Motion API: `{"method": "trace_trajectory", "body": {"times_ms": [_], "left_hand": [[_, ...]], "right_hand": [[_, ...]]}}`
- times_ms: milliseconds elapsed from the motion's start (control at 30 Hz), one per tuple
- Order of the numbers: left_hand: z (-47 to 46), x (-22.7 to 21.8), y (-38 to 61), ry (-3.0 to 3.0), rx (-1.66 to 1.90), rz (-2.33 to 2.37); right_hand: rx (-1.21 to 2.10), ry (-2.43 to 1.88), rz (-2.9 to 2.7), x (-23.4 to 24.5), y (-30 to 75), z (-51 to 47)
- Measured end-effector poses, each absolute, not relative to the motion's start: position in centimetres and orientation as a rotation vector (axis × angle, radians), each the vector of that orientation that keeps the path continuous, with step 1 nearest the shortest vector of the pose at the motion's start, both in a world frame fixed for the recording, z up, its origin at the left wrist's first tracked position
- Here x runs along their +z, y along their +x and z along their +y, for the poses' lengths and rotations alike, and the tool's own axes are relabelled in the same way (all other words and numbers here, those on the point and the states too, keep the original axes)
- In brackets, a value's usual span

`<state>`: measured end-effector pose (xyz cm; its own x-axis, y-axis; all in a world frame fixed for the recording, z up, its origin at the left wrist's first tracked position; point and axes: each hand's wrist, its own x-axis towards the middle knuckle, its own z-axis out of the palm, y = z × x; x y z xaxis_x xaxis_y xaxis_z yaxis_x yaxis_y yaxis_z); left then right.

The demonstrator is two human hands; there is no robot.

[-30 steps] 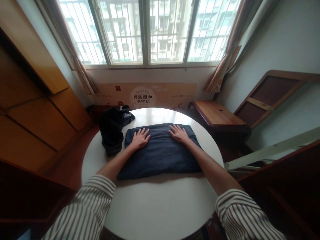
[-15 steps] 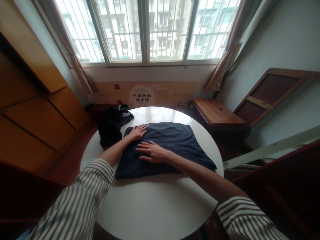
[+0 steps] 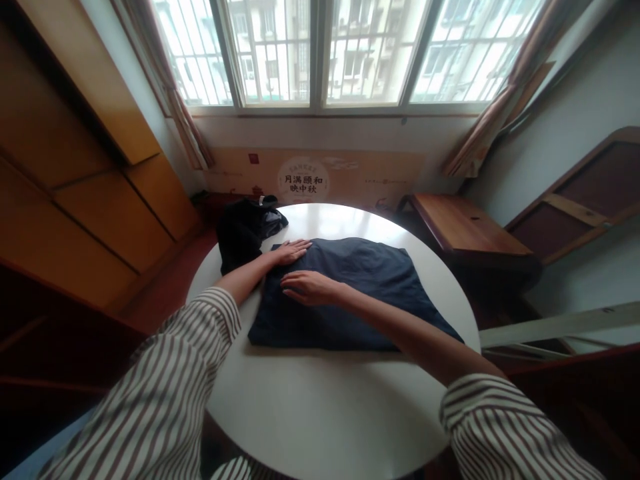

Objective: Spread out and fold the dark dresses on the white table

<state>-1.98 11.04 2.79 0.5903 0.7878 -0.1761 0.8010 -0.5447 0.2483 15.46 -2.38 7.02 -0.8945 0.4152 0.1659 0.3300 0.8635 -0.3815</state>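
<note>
On the round white table point(image 3: 325, 407), the folded navy garment point(image 3: 350, 293) lies flat; left hand point(image 3: 290, 252) and right hand point(image 3: 311, 287) press it, fingers extended together. Smoothing seems underway; folding next would need an edge gripped.

A folded garment point(image 3: 360, 293) lies mid-table point(image 3: 320, 413), a clothes heap point(image 3: 245, 230) behind its left corner.

board under the window: a long beige cardboard panel point(image 3: 320, 177) is leaning against the wall, printed side facing in
round emblem: the white circle point(image 3: 303, 181) in the middle is showing 月满颐和 over 映中秋
red stamp: a small red square point(image 3: 253, 158) is sitting top left, too tiny to read
other print: fine print further right is blurring out
</note>
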Motion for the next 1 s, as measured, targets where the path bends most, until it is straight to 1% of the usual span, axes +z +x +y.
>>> {"method": "trace_trajectory", "body": {"times_ms": [100,233,367,433,467,500,567,667,733,867,1000], "left_hand": [[11.2,2.9,-1.9,2.510,-0.085,1.296],[11.3,3.0,-1.8,2.521,-0.087,1.282],[10.8,2.9,-2.0,2.537,-0.076,1.307],[10.3,3.0,-1.8,2.539,-0.069,1.327],[10.0,3.1,-1.5,2.534,-0.058,1.353],[9.7,3.3,-0.9,2.532,-0.030,1.393],[9.2,3.8,0.9,2.559,0.078,1.455],[9.2,4.3,4.6,2.705,0.213,1.280],[9.5,4.1,6.9,2.763,0.154,1.142],[9.9,2.8,8.8,2.744,0.080,1.244],[9.8,2.2,8.6,2.760,0.084,1.273]], "right_hand": [[0.400,-0.570,-2.890,6.2,13.1,-0.6],[0.378,-0.487,-2.938,4.9,12.5,-4.5],[0.471,-0.125,-2.922,4.8,13.6,-10.8],[0.570,0.062,-2.879,5.3,14.6,-12.1],[0.626,0.090,-2.849,5.6,15.4,-11.9],[0.666,0.051,-2.817,6.0,16.3,-11.2],[0.644,-0.250,-2.751,6.9,18.3,-8.3],[0.358,-0.955,-2.632,8.1,21.6,-2.9],[0.215,-1.231,-2.563,8.1,23.2,-0.2],[0.151,-1.378,-2.522,6.1,24.8,1.3],[0.145,-1.493,-2.577,3.6,25.5,-0.3]]}}
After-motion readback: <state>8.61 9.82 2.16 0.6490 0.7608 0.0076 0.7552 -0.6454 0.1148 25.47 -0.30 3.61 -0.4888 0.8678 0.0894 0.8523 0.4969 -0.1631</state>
